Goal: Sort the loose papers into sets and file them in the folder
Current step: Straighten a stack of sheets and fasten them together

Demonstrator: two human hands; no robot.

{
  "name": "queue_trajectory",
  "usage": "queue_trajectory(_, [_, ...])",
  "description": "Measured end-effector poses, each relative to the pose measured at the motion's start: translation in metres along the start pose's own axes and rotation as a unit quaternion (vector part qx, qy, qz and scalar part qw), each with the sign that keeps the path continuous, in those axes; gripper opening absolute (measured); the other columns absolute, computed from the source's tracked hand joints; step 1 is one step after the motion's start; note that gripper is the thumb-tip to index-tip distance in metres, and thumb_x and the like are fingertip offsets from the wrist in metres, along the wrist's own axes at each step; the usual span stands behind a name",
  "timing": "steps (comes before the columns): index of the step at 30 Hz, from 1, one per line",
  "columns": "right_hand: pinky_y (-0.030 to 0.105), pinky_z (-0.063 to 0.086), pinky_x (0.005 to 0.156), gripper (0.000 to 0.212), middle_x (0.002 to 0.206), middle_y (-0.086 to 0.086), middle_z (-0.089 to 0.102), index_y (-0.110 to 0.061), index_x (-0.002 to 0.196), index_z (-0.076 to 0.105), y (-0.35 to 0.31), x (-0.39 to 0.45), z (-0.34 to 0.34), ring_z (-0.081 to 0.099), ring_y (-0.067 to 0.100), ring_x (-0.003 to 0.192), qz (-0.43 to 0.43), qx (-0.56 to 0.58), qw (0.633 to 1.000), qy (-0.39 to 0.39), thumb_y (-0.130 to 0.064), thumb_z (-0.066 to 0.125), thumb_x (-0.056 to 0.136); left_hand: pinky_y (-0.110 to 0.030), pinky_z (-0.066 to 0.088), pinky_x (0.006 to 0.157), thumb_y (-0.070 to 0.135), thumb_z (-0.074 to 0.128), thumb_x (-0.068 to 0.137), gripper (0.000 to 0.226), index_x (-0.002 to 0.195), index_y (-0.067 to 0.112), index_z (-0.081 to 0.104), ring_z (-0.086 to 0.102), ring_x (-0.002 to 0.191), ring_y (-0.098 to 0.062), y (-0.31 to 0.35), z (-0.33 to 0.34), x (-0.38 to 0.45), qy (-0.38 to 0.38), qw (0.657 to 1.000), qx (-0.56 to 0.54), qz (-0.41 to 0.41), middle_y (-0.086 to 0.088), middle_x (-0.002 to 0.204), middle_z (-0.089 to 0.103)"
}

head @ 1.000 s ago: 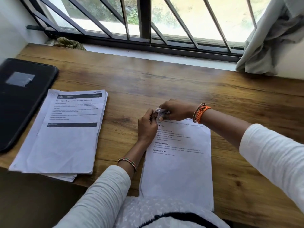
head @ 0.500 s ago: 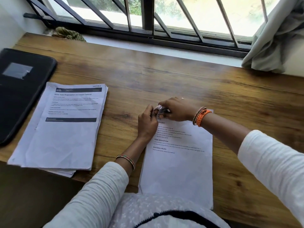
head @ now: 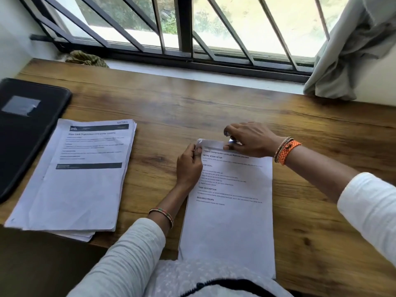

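Left of the set lie the folder and the stack, while your left hand pinches its far-left corner and your right hand grips its folded far edge, its length running toward you.

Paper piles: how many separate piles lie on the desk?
2. One paper pile lies at the left beside the black folder. The other pile lies in front of the person, its top edge held by both hands. The sheets in each cannot be counted.
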State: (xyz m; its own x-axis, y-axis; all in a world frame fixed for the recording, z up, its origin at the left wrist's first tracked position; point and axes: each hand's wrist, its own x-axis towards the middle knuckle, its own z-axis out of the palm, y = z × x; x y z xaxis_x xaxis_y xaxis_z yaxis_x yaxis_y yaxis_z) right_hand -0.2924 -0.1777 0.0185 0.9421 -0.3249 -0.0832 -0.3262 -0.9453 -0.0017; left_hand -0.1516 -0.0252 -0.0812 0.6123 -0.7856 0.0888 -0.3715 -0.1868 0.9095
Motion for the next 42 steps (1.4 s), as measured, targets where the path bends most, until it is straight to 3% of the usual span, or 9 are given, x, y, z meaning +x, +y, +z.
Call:
queue_trajectory(3, [0.025,0.032,0.065,0.049,0.117,0.001,0.058,-0.016,0.128,0.051,-0.011,0.009,0.004,0.057,0.019,0.096,-0.012,0.008,1.0,-0.027,-0.052,0.046,0.094,-0.038,0.044,0.049,0.05,0.054,0.087,0.037,0.085,0.014,0.061,0.059,0.057,-0.019,0.003,0.002,0.002,-0.023,0.999,-0.01,-0.029,0.0,0.067,0.064])
queue_trajectory(7, [0.033,0.05,0.07,0.037,0.108,0.003,0.064,-0.013,0.117,0.062,-0.018,0.031,0.003,0.059,0.021,0.092,-0.029,0.04,0.997,-0.06,-0.039,0.054,0.093,-0.048,0.051,0.055,0.063,0.059,0.078,0.048,0.087,0.017,0.069,0.067,0.066,-0.024,0.001,0.001,0.008,-0.052,0.998,-0.007,-0.031,-0.002,0.072,0.07])
queue_trajectory(12, [0.04,0.053,0.074,0.033,0.104,0.004,0.067,-0.014,0.112,0.066,-0.02,0.045,-0.006,0.06,0.023,0.093,-0.048,0.038,0.993,-0.098,-0.037,0.06,0.089,-0.05,0.051,0.057,0.059,0.058,0.079,0.042,0.093,0.022,0.072,0.068,0.068,-0.021,0.002,-0.002,0.006,-0.042,0.999,-0.023,-0.02,0.001,0.076,0.072])
queue_trajectory(16, [0.042,0.053,0.077,0.044,0.108,0.003,0.065,-0.016,0.118,0.063,-0.017,0.047,-0.009,0.058,0.022,0.097,-0.043,0.056,0.991,-0.116,-0.046,0.064,0.085,-0.049,0.052,0.058,0.057,0.057,0.079,0.041,0.092,0.022,0.072,0.068,0.071,-0.02,0.003,-0.001,0.005,-0.039,0.999,-0.026,-0.023,0.0,0.077,0.072])
queue_trajectory(24, [0.038,0.051,0.075,0.049,0.108,0.004,0.063,-0.016,0.116,0.06,-0.018,0.053,-0.014,0.058,0.022,0.094,-0.044,0.047,0.981,-0.181,-0.054,0.06,0.085,-0.048,0.05,0.056,0.057,0.056,0.079,0.043,0.089,0.019,0.073,0.068,0.07,-0.023,0.004,-0.001,0.005,-0.035,0.999,-0.022,-0.021,-0.001,0.074,0.072])
queue_trajectory(28, [0.031,0.044,0.072,0.041,0.105,0.004,0.059,-0.012,0.109,0.063,-0.024,0.059,-0.015,0.054,0.021,0.097,-0.064,0.055,0.976,-0.2,-0.046,0.063,0.086,-0.045,0.047,0.053,0.057,0.057,0.08,0.043,0.086,0.017,0.072,0.066,0.065,-0.019,0.003,-0.001,0.004,-0.037,0.999,-0.021,-0.032,-0.002,0.07,0.07])
queue_trajectory(32, [0.028,0.04,0.065,0.034,0.093,0.003,0.062,-0.01,0.106,0.063,-0.029,0.061,-0.016,0.053,0.019,0.081,-0.043,0.102,0.976,-0.19,-0.037,0.067,0.085,-0.042,0.042,0.049,0.051,0.059,0.085,0.041,0.078,0.012,0.067,0.063,0.06,-0.02,0.002,0.0,0.004,-0.038,0.998,0.008,-0.045,-0.004,0.066,0.068])
queue_trajectory(38, [0.031,0.046,0.067,0.033,0.091,0.006,0.067,-0.01,0.104,0.066,-0.032,0.064,-0.017,0.057,0.02,0.08,-0.05,0.118,0.971,-0.204,-0.034,0.071,0.083,-0.029,0.034,0.049,0.035,0.06,0.092,0.022,0.079,0.019,0.066,0.057,0.058,-0.014,0.005,0.0,0.002,-0.037,0.998,0.034,-0.036,0.0,0.065,0.066])
queue_trajectory(42, [0.029,0.041,0.064,0.026,0.088,0.003,0.063,-0.013,0.103,0.064,-0.034,0.066,-0.015,0.055,0.02,0.079,-0.054,0.114,0.971,-0.201,-0.03,0.069,0.084,-0.029,0.032,0.05,0.031,0.058,0.093,0.022,0.079,0.014,0.062,0.056,0.06,-0.016,0.009,-0.002,0.001,-0.04,0.998,0.046,-0.028,-0.001,0.065,0.064])
